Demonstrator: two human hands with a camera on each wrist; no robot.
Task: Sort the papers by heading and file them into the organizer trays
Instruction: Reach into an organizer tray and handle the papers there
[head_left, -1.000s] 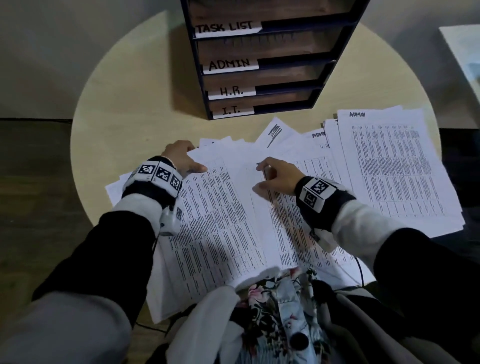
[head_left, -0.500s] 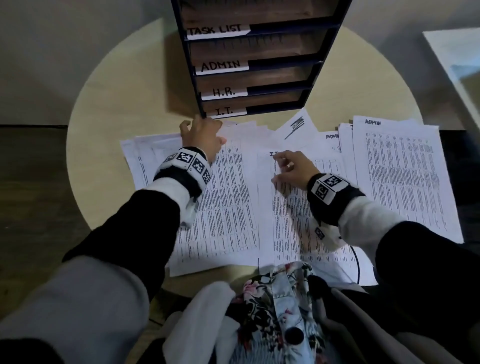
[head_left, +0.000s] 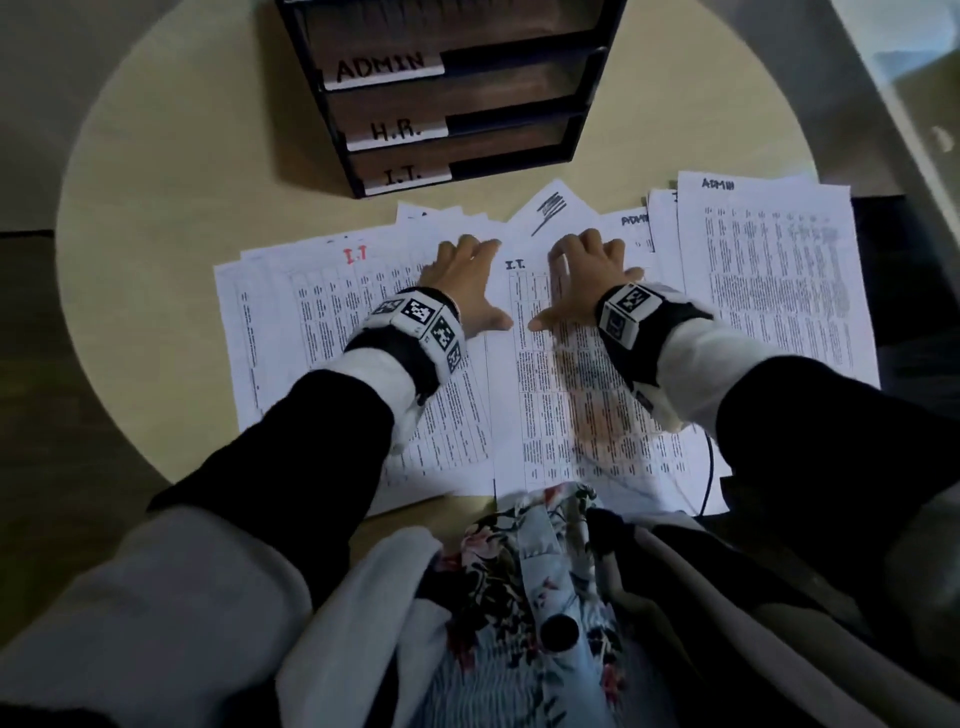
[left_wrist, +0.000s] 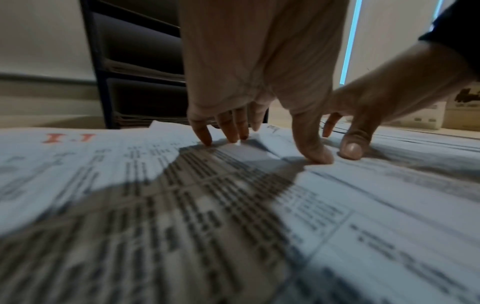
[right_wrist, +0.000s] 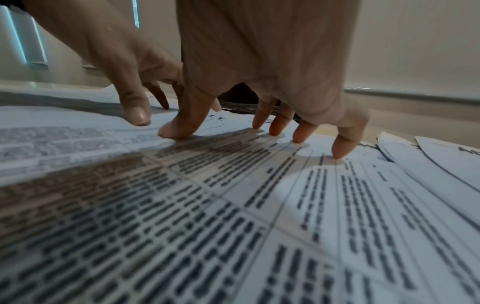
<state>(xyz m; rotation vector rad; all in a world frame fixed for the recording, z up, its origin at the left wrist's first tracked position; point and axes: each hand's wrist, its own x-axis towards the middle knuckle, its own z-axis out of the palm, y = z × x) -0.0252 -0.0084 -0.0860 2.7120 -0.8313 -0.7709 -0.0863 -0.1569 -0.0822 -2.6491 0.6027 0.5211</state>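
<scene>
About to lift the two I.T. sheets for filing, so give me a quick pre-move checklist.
1. Left hand on red-headed I.T. sheet: ok.
2. Right hand on black-headed I.T. sheet: ok.
3. Grip closed on either sheet: not ok, fingers only press flat.
4. I.T. tray unobstructed: ok.
5. Room left in that tray: cannot tell.
6. ADMIN sheet clear of both hands: ok.

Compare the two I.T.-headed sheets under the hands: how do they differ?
The left white printed sheet with the red I.T. heading has large red lettering; the middle white printed sheet with the black I.T. heading has small black lettering. The left hand presses the red-headed one, the right hand the black-headed one. The black-headed sheet overlaps the red-headed sheet's right edge. Both lie flat, carrying dense tables.
</scene>
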